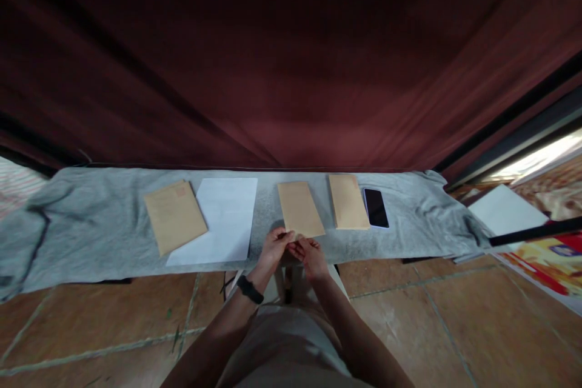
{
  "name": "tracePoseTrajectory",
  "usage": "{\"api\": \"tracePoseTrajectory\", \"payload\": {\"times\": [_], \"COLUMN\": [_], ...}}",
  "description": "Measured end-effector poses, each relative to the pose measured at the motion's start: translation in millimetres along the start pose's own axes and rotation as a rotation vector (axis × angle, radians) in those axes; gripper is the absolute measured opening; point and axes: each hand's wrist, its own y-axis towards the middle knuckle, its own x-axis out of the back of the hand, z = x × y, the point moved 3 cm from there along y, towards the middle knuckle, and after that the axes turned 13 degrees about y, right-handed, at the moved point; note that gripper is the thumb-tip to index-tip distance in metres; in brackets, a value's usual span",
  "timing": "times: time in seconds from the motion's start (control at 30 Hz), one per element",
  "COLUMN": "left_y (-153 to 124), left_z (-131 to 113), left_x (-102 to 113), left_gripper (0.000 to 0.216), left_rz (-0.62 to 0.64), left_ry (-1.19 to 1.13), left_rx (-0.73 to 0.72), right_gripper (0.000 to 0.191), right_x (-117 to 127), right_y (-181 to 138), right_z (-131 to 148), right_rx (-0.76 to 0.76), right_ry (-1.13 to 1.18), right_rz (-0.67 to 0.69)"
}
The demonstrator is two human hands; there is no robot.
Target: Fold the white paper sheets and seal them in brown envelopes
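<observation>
A brown paper envelope [301,209] lies on the grey cloth in front of me, its near edge at my fingers. My left hand [275,247], with a dark band on the wrist, pinches the envelope's near left corner. Close beside it, my right hand [310,254] has its fingers closed at the same near edge, their tips almost meeting those of the left. Any smaller piece between the fingertips is too small to make out. To the right lies a stack of brown envelopes [349,201], and to the left a few more brown envelopes [175,216] overlap a white sheet [230,218].
A dark-screened phone [376,207] lies right of the stack. The grey cloth [409,212] covers a long, narrow table against a dark red fabric wall [291,85]. At far right are a white panel [507,211] and a red-yellow printed package [552,260]. Tiled floor [409,315] lies below.
</observation>
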Motion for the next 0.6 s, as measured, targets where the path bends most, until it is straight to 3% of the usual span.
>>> {"api": "tracePoseTrajectory", "payload": {"times": [0.2,0.27,0.43,0.53,0.6], "left_y": [11.5,14.2,16.6,15.2,13.0], "left_z": [10.6,13.5,20.3,22.2,22.2], "left_x": [24.7,31.7,37.9,36.5,36.3], "left_gripper": [0.029,0.026,0.022,0.018,0.016], "left_rz": [0.019,0.019,0.006,-0.026,-0.049], "left_ry": [0.096,0.133,0.214,0.267,0.303], "left_rx": [0.072,0.098,0.116,0.091,0.078], "right_gripper": [0.031,0.035,0.039,0.042,0.047], "right_x": [8.6,13.5,20.3,14.4,12.9], "right_y": [-4.1,-8.5,-20.2,-25.6,-27.2], "right_z": [-14.4,-13.0,11.7,21.1,19.5], "right_rx": [-0.136,-0.114,0.29,0.592,0.715], "right_ry": [-0.091,-0.199,-0.71,-1.152,-1.415], "right_rz": [0.094,0.126,0.187,0.384,0.497]}}
